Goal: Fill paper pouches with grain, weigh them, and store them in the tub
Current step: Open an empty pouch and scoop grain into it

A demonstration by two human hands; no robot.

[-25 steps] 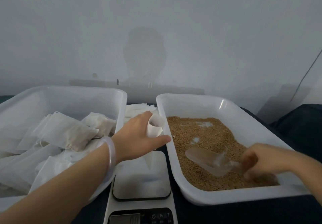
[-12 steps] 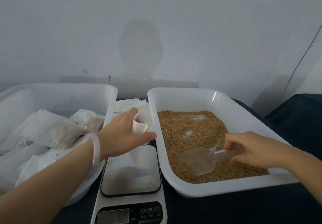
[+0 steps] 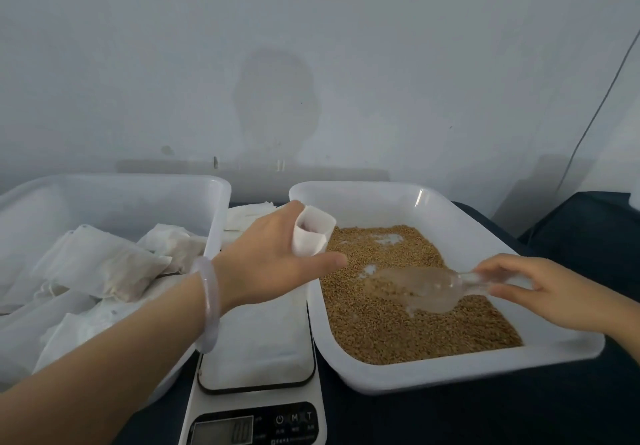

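Left hand: we see our left hand curled round one open paper pouch, upright above the left rim of the right tub; one bracelet on the wrist
Right hand: our right hand pinches one clear scoop, loaded, over the grain
Tubs: two; the left tub holds filled pouches, which we cannot count exactly
Scale: one scale, between the tubs

Left arm enters from 8 o'clock, reaching toward 2. Left hand back up, thumb stretched toward 3, fingers curled round an open pouch. Right forearm enters from 4 o'clock. Right hand palm down, fingertips pinching scoop handle, pointing toward 9.
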